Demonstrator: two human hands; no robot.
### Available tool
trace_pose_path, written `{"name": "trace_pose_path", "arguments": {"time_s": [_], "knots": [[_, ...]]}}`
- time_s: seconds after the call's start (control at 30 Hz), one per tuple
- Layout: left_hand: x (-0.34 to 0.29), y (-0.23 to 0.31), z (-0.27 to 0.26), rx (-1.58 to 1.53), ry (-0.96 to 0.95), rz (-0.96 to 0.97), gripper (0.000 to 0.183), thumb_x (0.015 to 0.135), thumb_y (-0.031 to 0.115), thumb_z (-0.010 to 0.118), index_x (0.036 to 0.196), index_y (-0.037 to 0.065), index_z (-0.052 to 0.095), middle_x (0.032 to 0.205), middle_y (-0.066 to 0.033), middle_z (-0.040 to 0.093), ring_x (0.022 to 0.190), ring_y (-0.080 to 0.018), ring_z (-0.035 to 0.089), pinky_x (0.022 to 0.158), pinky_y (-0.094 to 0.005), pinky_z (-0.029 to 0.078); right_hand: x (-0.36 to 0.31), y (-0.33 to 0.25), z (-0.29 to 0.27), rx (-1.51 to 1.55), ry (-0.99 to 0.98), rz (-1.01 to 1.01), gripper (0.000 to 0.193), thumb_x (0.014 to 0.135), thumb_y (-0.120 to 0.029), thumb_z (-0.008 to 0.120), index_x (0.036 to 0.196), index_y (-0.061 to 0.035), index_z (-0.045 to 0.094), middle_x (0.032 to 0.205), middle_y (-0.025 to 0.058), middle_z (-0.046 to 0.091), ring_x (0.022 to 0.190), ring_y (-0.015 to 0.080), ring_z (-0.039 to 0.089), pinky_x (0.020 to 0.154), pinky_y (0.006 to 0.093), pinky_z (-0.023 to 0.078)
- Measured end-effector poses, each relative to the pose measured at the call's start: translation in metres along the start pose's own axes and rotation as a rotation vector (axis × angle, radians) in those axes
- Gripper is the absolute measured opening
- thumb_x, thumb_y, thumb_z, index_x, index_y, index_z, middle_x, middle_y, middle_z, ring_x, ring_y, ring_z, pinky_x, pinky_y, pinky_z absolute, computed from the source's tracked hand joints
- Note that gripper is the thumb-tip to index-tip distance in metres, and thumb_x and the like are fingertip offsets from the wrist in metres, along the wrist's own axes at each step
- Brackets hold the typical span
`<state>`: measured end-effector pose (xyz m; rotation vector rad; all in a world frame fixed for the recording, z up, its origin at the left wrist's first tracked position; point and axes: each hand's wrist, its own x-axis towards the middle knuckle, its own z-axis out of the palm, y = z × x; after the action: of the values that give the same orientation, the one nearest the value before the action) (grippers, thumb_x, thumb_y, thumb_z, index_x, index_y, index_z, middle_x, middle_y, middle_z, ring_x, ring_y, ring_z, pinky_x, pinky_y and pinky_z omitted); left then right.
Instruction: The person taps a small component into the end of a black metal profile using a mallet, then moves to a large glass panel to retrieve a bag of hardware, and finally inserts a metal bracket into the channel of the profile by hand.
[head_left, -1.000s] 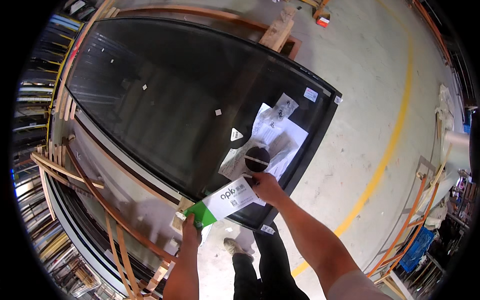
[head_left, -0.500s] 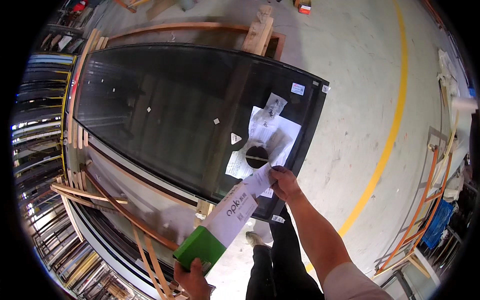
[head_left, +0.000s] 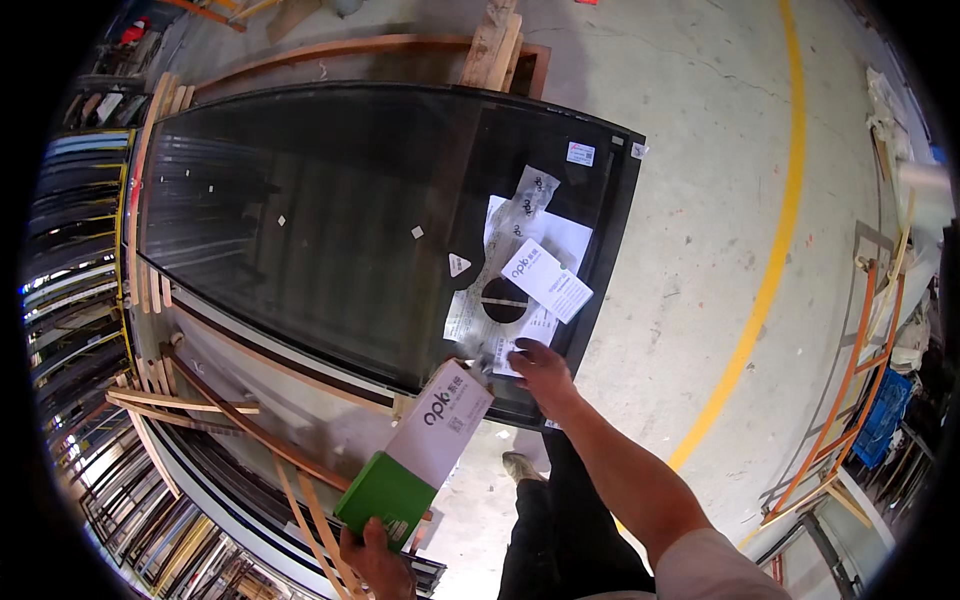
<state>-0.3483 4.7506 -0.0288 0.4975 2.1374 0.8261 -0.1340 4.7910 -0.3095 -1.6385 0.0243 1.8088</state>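
Observation:
My left hand [head_left: 378, 562] grips the green end of a long white-and-green cardboard box [head_left: 440, 410], which slants up toward the glass panel. Beside the box's upper end is my right hand [head_left: 545, 380], its fingers apart and nothing visible in them. Crumpled clear plastic [head_left: 482, 362] shows at the box's mouth, near those fingertips. On the dark framed glass panel [head_left: 340, 220] lie white paper sheets [head_left: 570, 235], a white printed leaflet [head_left: 546, 278] and a long clear plastic sleeve [head_left: 528, 200]. A black round piece with a pale bar [head_left: 504, 300] lies among them.
Wooden blocks [head_left: 492, 45] and an orange frame [head_left: 340, 60] stand beyond the panel. Racks of dark framed pieces [head_left: 85, 220] line the left. Wooden strips [head_left: 180, 398] lie below them. A yellow floor line [head_left: 770, 290] and an orange metal rack [head_left: 850, 390] are at right.
My right hand has let go of the white leaflet, now lying on the papers, and has moved down toward the box's mouth. The box has shifted slightly down and left.

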Motion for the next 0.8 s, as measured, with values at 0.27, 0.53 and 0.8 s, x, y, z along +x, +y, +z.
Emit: {"name": "trace_pose_path", "arguments": {"time_s": [0.27,0.53,0.8], "knots": [[0.028,-0.049,-0.009,-0.039,0.060,-0.150,0.023,0.088,0.005,0.061,0.107,-0.009,0.063,0.096,-0.0094,0.067,0.080,-0.0159,0.064,0.072,-0.0302,0.053,0.053,0.035,0.029,-0.160,0.246,0.022,0.040,0.079,-0.012,0.076,0.115,0.0035,0.069,0.090,0.0138,0.073,0.076,0.0223,0.069,0.064,0.0347,0.055],[0.044,-0.071,-0.039,-0.022,0.133,-0.070,0.023,0.090,0.005,0.062,0.108,-0.009,0.063,0.098,-0.0087,0.067,0.083,-0.0153,0.062,0.072,-0.0303,0.051,0.045,0.006,0.072,-0.824,0.317,0.004,0.057,0.079,-0.048,0.076,0.100,0.0048,0.070,0.097,0.0253,0.072,0.099,0.0415,0.069,0.087,0.0459,0.053],[0.064,-0.088,-0.045,-0.083,0.084,-0.128,0.025,0.093,0.009,0.061,0.111,-0.007,0.062,0.101,-0.0099,0.066,0.088,-0.0166,0.063,0.080,-0.0313,0.052,0.067,0.030,0.033,-0.366,0.242,-0.147,0.026,0.085,-0.015,0.067,0.102,0.0034,0.074,0.079,0.0148,0.071,0.065,0.0194,0.064,0.063,0.0342,0.050]]}}
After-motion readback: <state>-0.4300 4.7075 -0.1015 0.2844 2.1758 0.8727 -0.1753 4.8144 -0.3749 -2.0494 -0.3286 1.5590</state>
